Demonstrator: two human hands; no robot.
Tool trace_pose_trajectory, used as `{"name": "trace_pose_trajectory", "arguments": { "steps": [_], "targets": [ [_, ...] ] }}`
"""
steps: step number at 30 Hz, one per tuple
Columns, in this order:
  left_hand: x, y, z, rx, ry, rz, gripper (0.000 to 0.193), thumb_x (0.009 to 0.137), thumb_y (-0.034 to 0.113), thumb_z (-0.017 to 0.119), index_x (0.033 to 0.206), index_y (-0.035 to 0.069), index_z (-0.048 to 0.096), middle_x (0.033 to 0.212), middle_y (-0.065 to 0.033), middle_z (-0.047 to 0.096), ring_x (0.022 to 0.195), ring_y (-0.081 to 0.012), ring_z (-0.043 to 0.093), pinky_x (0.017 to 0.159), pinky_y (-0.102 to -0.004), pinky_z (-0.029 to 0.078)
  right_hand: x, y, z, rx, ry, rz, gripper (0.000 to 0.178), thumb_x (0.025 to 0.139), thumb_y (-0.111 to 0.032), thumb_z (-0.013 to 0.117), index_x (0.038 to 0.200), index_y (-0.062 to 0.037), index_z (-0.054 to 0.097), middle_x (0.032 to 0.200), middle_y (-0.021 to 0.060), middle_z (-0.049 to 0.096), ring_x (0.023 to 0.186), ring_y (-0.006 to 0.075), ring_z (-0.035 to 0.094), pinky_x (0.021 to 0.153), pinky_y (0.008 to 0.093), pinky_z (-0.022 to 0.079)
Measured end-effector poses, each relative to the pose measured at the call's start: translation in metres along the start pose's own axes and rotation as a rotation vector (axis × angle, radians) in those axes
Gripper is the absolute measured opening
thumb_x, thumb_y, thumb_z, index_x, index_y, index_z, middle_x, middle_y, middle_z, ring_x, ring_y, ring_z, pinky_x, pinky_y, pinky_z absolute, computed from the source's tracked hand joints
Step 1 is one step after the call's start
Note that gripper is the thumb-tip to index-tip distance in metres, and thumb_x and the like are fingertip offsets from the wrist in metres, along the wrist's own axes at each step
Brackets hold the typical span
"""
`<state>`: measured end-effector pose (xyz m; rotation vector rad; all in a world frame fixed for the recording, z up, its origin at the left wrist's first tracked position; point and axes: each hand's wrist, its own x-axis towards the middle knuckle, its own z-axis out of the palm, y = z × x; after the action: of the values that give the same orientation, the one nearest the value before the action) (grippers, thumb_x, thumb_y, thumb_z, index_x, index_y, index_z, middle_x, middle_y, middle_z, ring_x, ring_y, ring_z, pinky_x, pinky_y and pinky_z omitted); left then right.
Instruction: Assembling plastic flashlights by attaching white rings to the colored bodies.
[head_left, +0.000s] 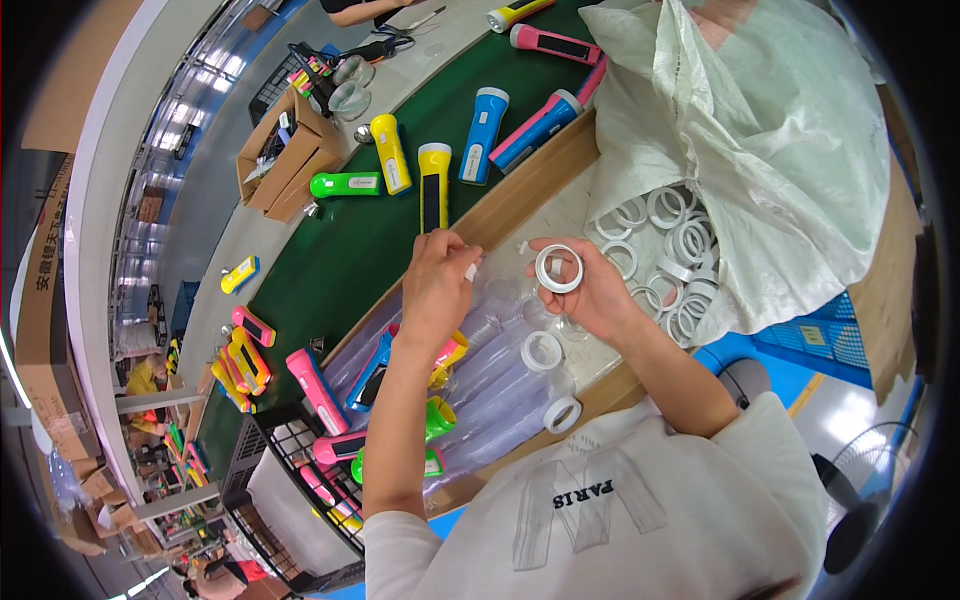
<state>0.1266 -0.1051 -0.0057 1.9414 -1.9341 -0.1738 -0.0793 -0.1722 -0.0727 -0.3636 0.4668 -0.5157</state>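
My right hand (600, 300) is closed on a white plastic ring (558, 269), held above the tray with its opening facing up. A tiny white piece (523, 247) shows by that hand's fingertips. Left of it, my left hand (437, 287) is pinched, with a small white piece (471, 271) at its fingertips. Below the hands lie long clear plastic sleeves (470, 395) that look like stacked lenses. Two white rings, one upper (541, 351) and one lower (562, 414), rest at their ends. Colourful flashlights, one pink and black (340, 447), lie partly hidden by my left forearm.
A white woven sack (790, 170) spills many white rings (690, 240) at the right. Beyond the wooden rail (510, 205), a green conveyor belt (290, 270) carries several flashlights, one blue (484, 135). A cardboard box (290, 150) stands past it; a black crate (290, 500) is at lower left.
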Motion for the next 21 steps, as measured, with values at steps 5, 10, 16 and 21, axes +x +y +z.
{"name": "trace_pose_trajectory", "arguments": {
  "steps": [5,10,16,21],
  "targets": [
    [0.002,-0.006,0.010,0.009,0.023,0.069,0.026,0.072,-0.006,0.064,0.094,0.005,0.072,0.091,-0.0095,0.059,0.087,-0.0259,0.059,0.073,-0.0360,0.050,0.002,-0.001,0.006,0.001,0.058,-0.018,0.047,0.101,-0.043,0.036,0.122,-0.0039,0.052,0.094,0.0138,0.065,0.068,0.0209,0.062,0.056,0.0308,0.049],
    [0.014,0.017,-0.002,-0.804,-0.091,-0.271,0.018,0.083,0.004,0.065,0.100,0.001,0.069,0.083,-0.0117,0.062,0.070,-0.0221,0.059,0.065,-0.0312,0.046,0.004,-0.001,0.008,0.030,0.059,-0.005,0.046,0.101,-0.047,0.035,0.109,-0.0059,0.054,0.093,0.0151,0.066,0.067,0.0189,0.063,0.056,0.0303,0.048],
    [0.074,-0.008,0.018,-0.318,0.153,-0.086,0.019,0.082,0.011,0.068,0.099,0.004,0.067,0.086,-0.0181,0.062,0.078,-0.0345,0.062,0.069,-0.0408,0.049,0.005,-0.002,0.000,0.200,0.053,0.059,0.050,0.100,-0.051,0.034,0.085,-0.0103,0.058,0.092,0.0176,0.067,0.066,0.0214,0.063,0.057,0.0312,0.050],
    [0.128,-0.146,0.041,0.343,0.128,-0.394,0.038,0.088,0.030,0.062,0.125,0.025,0.059,0.118,-0.0161,0.056,0.108,-0.0381,0.053,0.090,-0.0482,0.045,0.008,0.003,0.002,0.233,0.011,0.047,0.053,0.100,-0.051,0.033,0.076,-0.0092,0.052,0.093,0.0203,0.066,0.071,0.0239,0.067,0.059,0.0335,0.055]
  ]
}}
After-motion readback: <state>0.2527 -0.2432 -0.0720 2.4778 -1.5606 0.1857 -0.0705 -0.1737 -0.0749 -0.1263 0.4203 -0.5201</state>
